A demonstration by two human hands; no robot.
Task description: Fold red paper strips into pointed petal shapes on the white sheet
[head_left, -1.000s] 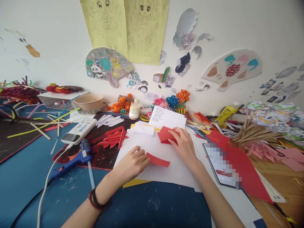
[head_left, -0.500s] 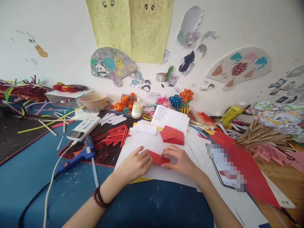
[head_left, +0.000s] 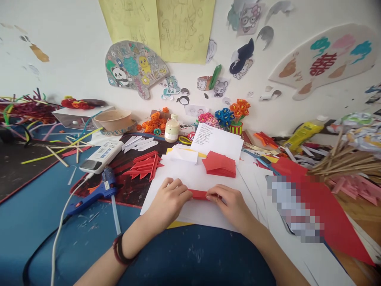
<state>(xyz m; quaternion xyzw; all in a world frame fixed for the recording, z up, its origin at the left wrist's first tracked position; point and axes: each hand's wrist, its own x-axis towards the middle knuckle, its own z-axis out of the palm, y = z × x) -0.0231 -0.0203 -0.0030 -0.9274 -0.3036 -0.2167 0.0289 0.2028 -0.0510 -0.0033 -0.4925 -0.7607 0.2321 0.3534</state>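
A narrow red paper strip [head_left: 199, 194] lies level over the white sheets [head_left: 166, 186] between my hands. My left hand [head_left: 172, 198] pinches its left end with the fingers curled, and my right hand [head_left: 228, 204] pinches its right end between thumb and fingers. Beyond my right hand sits a stack of red paper pieces [head_left: 220, 165]. Folded red paper pieces [head_left: 144, 165] lie in a pile past my left hand, and folded white paper [head_left: 184, 155] rests at the back of the sheets.
A blue glue gun [head_left: 102, 190] and a white power strip [head_left: 102, 155] with a cable are at the left. A glue bottle [head_left: 172, 129] stands behind. On the right are a phone [head_left: 291, 206], large red paper [head_left: 336, 222] and a bundle of sticks [head_left: 333, 159].
The red paper now looks narrower and lies more level. My left hand's fingers have come down onto its left end, and my right fingers have closed on the other. The view has shifted slightly.
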